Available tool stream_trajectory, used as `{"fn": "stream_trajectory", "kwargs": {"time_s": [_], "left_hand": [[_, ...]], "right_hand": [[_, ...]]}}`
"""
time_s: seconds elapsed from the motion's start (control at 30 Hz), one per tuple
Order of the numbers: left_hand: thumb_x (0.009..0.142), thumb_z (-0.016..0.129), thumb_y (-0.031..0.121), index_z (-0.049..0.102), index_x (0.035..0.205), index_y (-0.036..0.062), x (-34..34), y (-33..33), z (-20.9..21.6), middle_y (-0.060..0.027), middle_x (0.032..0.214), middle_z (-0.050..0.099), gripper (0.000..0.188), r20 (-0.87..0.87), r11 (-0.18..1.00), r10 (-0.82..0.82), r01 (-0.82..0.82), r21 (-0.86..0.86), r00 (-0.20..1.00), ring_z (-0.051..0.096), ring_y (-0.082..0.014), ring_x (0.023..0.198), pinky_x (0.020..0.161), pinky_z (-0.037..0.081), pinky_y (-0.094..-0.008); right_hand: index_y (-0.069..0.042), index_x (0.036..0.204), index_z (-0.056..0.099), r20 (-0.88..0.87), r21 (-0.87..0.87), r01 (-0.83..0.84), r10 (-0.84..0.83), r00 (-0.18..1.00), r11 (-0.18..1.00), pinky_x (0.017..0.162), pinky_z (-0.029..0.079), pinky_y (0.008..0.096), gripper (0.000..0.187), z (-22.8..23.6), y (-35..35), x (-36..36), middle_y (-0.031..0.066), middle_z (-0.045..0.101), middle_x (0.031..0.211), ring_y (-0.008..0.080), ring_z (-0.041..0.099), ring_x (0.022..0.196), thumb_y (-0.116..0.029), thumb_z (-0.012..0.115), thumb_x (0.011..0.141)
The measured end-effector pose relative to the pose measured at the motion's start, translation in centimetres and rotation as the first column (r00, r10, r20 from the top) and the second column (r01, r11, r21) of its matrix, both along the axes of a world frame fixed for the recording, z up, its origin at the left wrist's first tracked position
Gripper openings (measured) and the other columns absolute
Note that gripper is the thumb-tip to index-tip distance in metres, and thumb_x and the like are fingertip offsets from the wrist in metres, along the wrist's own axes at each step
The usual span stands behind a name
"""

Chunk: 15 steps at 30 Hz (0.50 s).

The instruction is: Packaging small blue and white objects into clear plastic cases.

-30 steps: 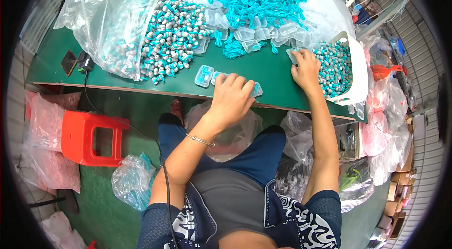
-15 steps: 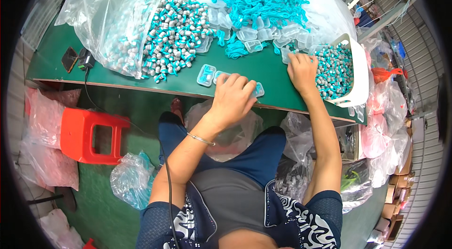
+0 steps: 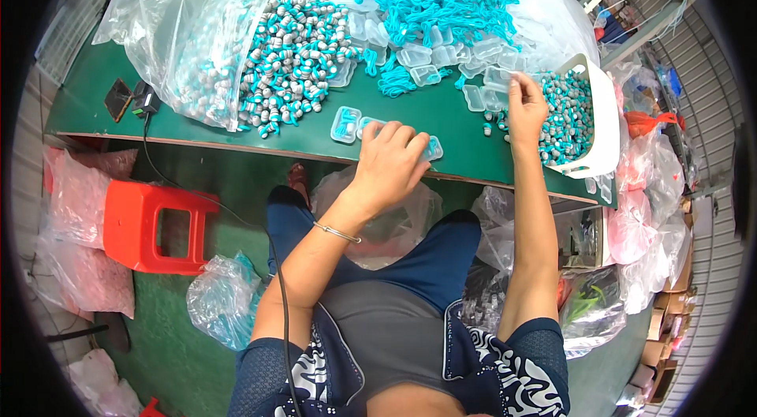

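left hand (image 3: 390, 163) over cases (image 3: 345, 124), likely steadying them; right hand (image 3: 527, 113) beside bin (image 3: 604, 121), plugs (image 3: 564, 109) within reach; cannot tell if either grip grasps.

Free lane: bare tabletop (image 3: 449, 125) btw hands, approx 2 o'clock fr L hand (image 3: 388, 164). Box row (image 3: 345, 125) blocks L hand's 10. Farther: clear box pile (image 3: 444, 56) at 12–1, striped pcs heap (image 3: 293, 62) at 10–11. R hand (image 3: 527, 113): loose pcs (image 3: 488, 129) at 8–9, white bin wall (image 3: 606, 121) at 3.
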<state>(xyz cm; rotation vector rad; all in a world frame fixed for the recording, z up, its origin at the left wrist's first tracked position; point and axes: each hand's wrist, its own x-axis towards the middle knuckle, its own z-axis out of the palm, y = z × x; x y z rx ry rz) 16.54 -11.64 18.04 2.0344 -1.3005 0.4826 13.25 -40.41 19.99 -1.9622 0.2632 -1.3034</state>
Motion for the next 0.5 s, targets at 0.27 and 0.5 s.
{"fn": "stream_trajectory", "kwargs": {"time_s": [0.27,0.5], "left_hand": [[0.075,0.077,0.021,0.064,0.111,0.0104,0.3,0.6,0.1,-0.0063,0.105,0.063,0.040,-0.014,1.000,0.020,-0.020,0.018,1.000,0.057,-0.0253,0.106,0.094,0.036,-0.0447],[0.073,0.076,0.022,0.064,0.108,0.0097,0.4,0.8,0.6,-0.0076,0.105,0.063,0.039,0.026,0.998,0.048,-0.050,0.048,0.998,0.057,-0.0260,0.106,0.094,0.036,-0.0459]], "right_hand": [[-0.004,0.105,0.068,-0.583,-0.069,-0.042,-0.006,0.813,0.997,0.064,0.053,0.0375,0.022,0.3,6.9,-0.6,0.0115,0.069,0.080,0.0266,0.068,0.067,-0.012,0.068,0.085],[-0.013,0.094,0.075,-0.468,-0.688,-0.193,-0.225,0.855,0.699,0.080,0.048,0.0451,0.018,0.8,2.0,3.0,0.0074,0.066,0.092,0.0286,0.062,0.094,-0.006,0.064,0.081]]}}
